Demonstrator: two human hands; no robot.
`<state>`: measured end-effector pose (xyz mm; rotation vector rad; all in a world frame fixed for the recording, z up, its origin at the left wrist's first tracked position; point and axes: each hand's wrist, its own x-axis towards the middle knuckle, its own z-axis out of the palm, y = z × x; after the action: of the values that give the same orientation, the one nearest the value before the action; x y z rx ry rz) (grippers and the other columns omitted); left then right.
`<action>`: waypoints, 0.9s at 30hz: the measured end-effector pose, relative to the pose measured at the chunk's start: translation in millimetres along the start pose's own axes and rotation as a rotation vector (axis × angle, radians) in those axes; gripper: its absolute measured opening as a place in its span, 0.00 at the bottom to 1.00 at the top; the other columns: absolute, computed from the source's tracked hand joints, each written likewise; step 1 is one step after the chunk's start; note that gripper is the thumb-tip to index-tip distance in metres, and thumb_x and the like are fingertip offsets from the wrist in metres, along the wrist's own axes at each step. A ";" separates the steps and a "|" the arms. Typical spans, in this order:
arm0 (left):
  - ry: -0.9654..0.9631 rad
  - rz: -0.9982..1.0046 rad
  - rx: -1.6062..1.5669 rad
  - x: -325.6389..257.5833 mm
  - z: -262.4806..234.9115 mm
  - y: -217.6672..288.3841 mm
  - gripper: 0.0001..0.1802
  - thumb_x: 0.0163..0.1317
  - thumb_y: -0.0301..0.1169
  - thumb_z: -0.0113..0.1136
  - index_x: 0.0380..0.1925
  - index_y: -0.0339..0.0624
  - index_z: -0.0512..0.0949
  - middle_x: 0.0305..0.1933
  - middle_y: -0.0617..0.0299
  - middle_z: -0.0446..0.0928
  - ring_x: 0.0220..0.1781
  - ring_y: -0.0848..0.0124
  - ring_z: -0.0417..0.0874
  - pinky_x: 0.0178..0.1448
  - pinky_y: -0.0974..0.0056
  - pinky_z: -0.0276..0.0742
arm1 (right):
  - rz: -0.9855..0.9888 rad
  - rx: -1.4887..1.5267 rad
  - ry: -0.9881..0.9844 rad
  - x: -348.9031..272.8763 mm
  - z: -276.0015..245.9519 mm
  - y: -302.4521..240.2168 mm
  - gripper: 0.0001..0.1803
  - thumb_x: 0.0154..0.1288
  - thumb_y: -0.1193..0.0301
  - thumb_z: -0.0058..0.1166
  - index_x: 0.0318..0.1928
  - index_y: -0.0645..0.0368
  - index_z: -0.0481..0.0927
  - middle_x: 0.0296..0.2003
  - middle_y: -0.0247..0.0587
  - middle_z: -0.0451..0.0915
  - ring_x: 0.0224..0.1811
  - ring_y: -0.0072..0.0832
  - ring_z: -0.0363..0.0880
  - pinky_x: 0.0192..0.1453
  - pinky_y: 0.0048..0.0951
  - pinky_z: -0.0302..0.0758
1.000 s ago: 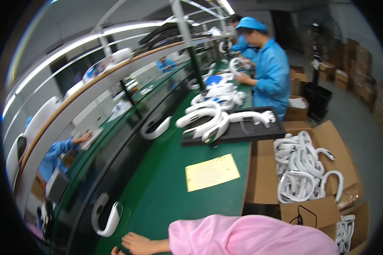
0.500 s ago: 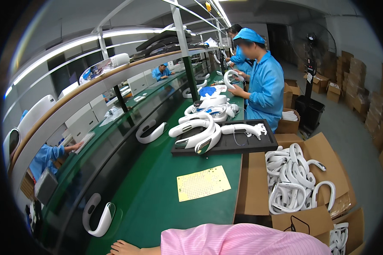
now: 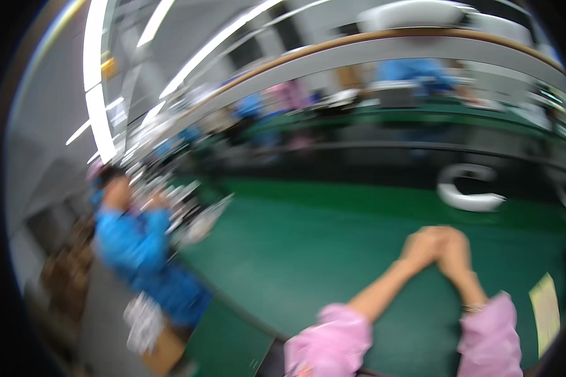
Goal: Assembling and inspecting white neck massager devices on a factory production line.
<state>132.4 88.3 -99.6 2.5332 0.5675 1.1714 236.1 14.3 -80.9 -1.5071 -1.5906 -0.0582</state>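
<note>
My left hand [image 3: 421, 247] and my right hand [image 3: 454, 249] meet over the green tabletop [image 3: 321, 251], their fingers smeared by motion. Whether anything lies between them cannot be made out. Pink sleeves cover both forearms, and a thin band circles the right wrist. Just beyond the hands, a white C-shaped neckband device [image 3: 475, 200] rests near the table's dark far strip, apart from my fingers.
A yellow sheet [image 3: 545, 314] lies at the right. On the left stands a co-worker in blue [image 3: 129, 242], close to blurred items on the table and a carton [image 3: 163, 349] below. A wood-edged shelf [image 3: 383, 38] spans the far side.
The view has swung strongly to the left, blurring the scene. Both my hands now show together; before, just one hand lay at the lower edge.
</note>
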 end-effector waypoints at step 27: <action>0.118 0.098 0.235 5.1 13.1 -26.1 0.07 0.45 0.27 0.57 0.25 0.36 0.78 0.29 0.56 0.76 0.37 0.59 0.76 0.39 0.59 0.74 | -0.010 -0.264 -0.166 1.1 32.8 32.7 0.23 0.63 0.74 0.46 0.58 0.69 0.65 0.59 0.54 0.68 0.63 0.46 0.63 0.67 0.42 0.57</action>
<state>139.6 112.3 -115.3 2.7285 0.6505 1.3701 244.3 42.7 -116.5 -1.7438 -1.7770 -0.1575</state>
